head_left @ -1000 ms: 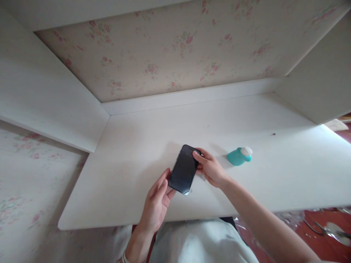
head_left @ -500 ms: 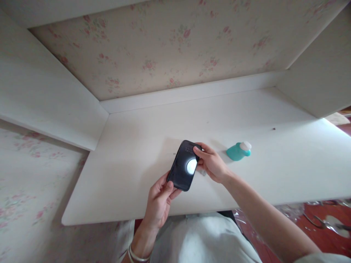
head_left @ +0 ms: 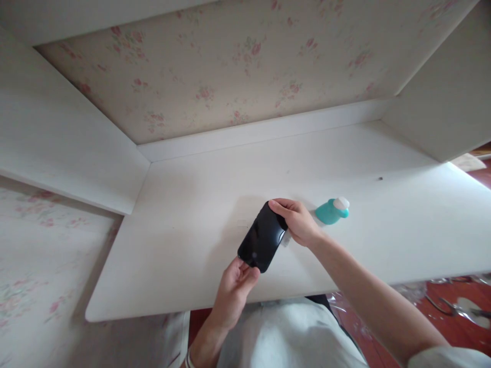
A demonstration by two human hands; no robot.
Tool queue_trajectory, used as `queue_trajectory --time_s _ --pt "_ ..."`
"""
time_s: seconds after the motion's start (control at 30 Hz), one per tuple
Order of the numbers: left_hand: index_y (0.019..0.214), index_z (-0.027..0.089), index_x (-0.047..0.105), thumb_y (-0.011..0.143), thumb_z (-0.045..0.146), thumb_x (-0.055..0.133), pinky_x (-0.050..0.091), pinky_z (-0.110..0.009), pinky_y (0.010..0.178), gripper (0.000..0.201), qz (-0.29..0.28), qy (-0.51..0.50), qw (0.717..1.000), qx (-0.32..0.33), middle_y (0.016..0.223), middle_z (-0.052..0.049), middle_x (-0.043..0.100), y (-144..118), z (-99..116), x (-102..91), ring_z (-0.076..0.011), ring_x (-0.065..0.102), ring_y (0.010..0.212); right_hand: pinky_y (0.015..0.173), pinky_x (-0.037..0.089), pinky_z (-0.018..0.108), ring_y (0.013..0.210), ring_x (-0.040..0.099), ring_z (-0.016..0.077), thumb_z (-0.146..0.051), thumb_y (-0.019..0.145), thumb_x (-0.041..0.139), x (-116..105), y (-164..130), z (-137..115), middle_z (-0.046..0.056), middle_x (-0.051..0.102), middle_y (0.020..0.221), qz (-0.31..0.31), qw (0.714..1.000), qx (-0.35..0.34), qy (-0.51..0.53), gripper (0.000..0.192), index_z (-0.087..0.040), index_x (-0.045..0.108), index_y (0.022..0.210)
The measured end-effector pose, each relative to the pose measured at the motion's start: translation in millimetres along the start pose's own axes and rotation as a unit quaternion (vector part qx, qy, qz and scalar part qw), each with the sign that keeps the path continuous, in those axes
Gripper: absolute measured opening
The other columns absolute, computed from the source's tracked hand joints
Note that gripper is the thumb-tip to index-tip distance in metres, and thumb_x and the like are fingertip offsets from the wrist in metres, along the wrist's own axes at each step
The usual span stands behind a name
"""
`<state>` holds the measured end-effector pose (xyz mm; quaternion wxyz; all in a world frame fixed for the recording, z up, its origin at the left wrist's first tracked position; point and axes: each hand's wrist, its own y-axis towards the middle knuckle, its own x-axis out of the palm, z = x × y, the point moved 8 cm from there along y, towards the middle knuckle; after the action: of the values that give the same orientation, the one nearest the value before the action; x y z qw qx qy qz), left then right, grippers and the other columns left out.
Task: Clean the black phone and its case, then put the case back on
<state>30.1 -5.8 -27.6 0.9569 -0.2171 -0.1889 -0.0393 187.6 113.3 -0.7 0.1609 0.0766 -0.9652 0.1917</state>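
Note:
A black phone (head_left: 263, 237) with a dark screen is held between both my hands above the white desk (head_left: 184, 225). My left hand (head_left: 236, 289) pinches its near bottom end. My right hand (head_left: 297, 222) grips its far top end, fingers curled over the edge. A small white piece shows under my right hand; what it is I cannot tell. Just right of my right hand lies a teal bottle (head_left: 330, 211) with a white cap, on its side.
The desk sits in a white alcove with a floral-papered back wall (head_left: 238, 76) and white side panels (head_left: 57, 143). A small dark speck (head_left: 380, 179) lies far right on the desk. Red floor with metal tools (head_left: 456, 306) shows at the lower right.
The phone has tilted further to the right and its screen, lit half a second ago, is now dark. My left hand slid down to the bottom end; my right hand moved nearer the teal bottle.

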Motion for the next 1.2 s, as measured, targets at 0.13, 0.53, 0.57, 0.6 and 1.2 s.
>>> queue_trajectory --time_s 0.13,0.53,0.57,0.6,1.2 --pt "0.126 0.017 0.057 0.083 0.033 0.074 0.049 -0.039 0.101 0.049 -0.028 0.025 0.998 -0.04 0.125 -0.016 0.067 -1 -10 5.1 -0.0252 0.063 0.117 0.057 0.044 0.022 0.063 0.06 0.0143 -0.051 0.077 0.076 2 0 1 0.001 0.067 0.068 -0.002 1.0 0.004 0.004 0.038 -0.014 0.071 0.085" --pt "0.121 0.016 0.053 0.083 0.036 0.074 0.054 -0.04 0.092 0.048 0.032 -0.003 0.994 -0.1 0.11 -0.015 0.073 -7 -15 12.9 -0.0254 0.07 0.104 0.063 0.05 0.021 0.081 0.063 0.0166 -0.048 0.082 0.07 -6 -3 -2 0.004 0.071 0.093 0.036 0.998 0.004 0.054 0.035 -0.019 0.072 0.101" --pt "0.12 0.016 0.054 0.084 0.034 0.074 0.052 -0.04 0.096 0.045 0.016 -0.018 0.995 -0.095 0.116 -0.016 0.071 -8 -13 16.7 -0.0259 0.068 0.109 0.064 0.051 0.022 0.081 0.063 0.017 -0.048 0.081 0.07 -6 -3 -2 0.004 0.071 0.092 0.034 0.998 0.002 0.059 0.035 -0.019 0.072 0.1" --pt "0.12 0.016 0.056 0.084 0.032 0.074 0.05 -0.04 0.1 0.043 -0.007 -0.034 0.995 -0.091 0.121 -0.016 0.069 -9 -11 21.1 -0.0267 0.065 0.115 0.064 0.051 0.022 0.081 0.063 0.0174 -0.049 0.081 0.07 -7 -2 -2 0.004 0.071 0.09 0.032 0.998 0.001 0.063 0.035 -0.019 0.073 0.098" --pt "0.119 0.008 0.065 0.082 0.05 0.07 0.057 -0.034 0.081 0.057 -0.058 -0.175 0.971 -0.152 0.117 -0.02 0.07 -3 -10 28.9 -0.0309 0.071 0.099 0.063 0.051 0.024 0.079 0.064 0.0184 -0.054 0.086 0.065 -3 -5 -8 0.006 0.072 0.091 0.015 0.999 0.009 0.05 0.041 -0.017 0.075 0.101"
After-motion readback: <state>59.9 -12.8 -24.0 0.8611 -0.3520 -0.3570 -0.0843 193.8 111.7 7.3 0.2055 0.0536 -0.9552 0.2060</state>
